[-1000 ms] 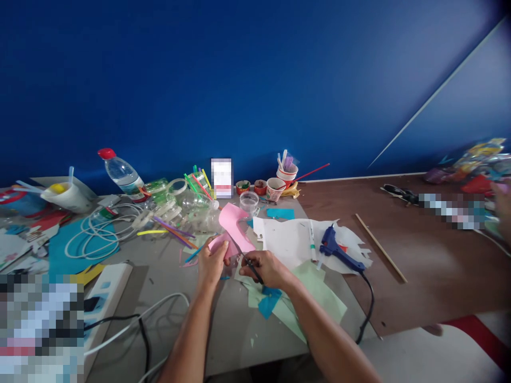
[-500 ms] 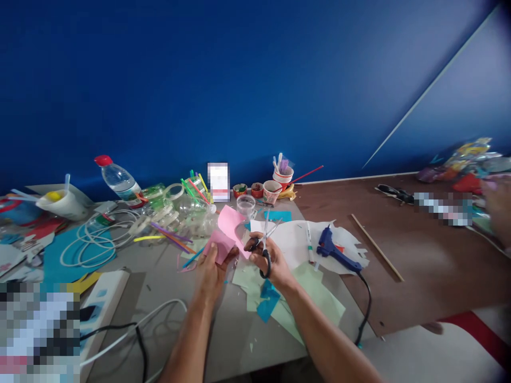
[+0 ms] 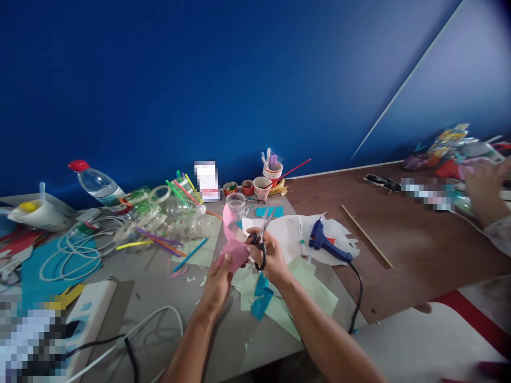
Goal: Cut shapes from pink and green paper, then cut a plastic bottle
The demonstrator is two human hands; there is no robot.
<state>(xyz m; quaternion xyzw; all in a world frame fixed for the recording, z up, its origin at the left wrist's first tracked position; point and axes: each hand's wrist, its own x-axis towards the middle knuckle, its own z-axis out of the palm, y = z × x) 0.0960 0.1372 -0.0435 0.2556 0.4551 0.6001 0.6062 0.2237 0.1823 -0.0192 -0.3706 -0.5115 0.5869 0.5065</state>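
A piece of pink paper (image 3: pixel 236 254) is pinched in my left hand (image 3: pixel 219 276), thumb on top. From its far side a curved pink strip extends up toward a clear plastic cup (image 3: pixel 235 204). My right hand (image 3: pixel 272 259) grips black-handled scissors (image 3: pixel 261 243), with fingers in the loops and blades pointing away and up, slightly apart. The fingertips of that hand are close to the paper's right edge; whether they touch it I cannot tell. Below the hands lie pale green paper (image 3: pixel 307 290) and blue scraps (image 3: pixel 261 303).
A blue glue gun (image 3: pixel 329 242) and a marker (image 3: pixel 301 236) rest on white paper at right. Plastic bottles (image 3: pixel 98 183), straws (image 3: pixel 189 255) and a coiled white cable (image 3: pixel 72 255) crowd the left. A power strip (image 3: pixel 93 314) is near front left. Another person's hand (image 3: pixel 485 186) is at far right.
The pink paper has turned and dropped lower in my left hand, its strip now curving farther away. The view has shifted slightly right. The other person's hand shows more fully.
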